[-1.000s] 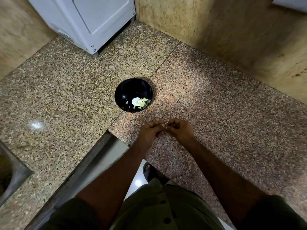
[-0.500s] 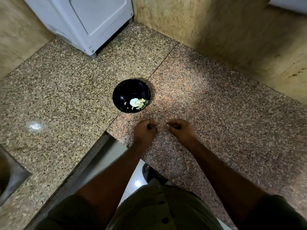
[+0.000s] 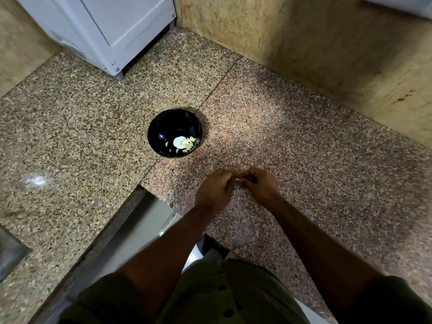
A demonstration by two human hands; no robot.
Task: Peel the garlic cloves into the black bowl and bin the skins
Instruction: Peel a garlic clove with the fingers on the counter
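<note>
The black bowl [image 3: 163,127] stands on the granite counter [image 3: 304,160], just beyond my hands and slightly to the left. Several pale peeled garlic cloves [image 3: 188,144] lie in its bottom. My left hand [image 3: 214,191] and my right hand [image 3: 260,185] meet over the counter with curled fingers, fingertips touching. Between them they pinch a small garlic clove [image 3: 236,181], of which only a pale sliver shows. No bin and no loose skins are in view.
A white appliance [image 3: 105,31] stands at the back left of the counter. A stone wall [image 3: 327,54] runs along the back right. The counter's inner corner edge [image 3: 140,190] drops to the floor, and a sink rim [image 3: 9,253] shows at the far left.
Half a second ago my hands were apart, each with curled fingers. They have come back together, fingertips touching around the clove. The bowl has not moved.
</note>
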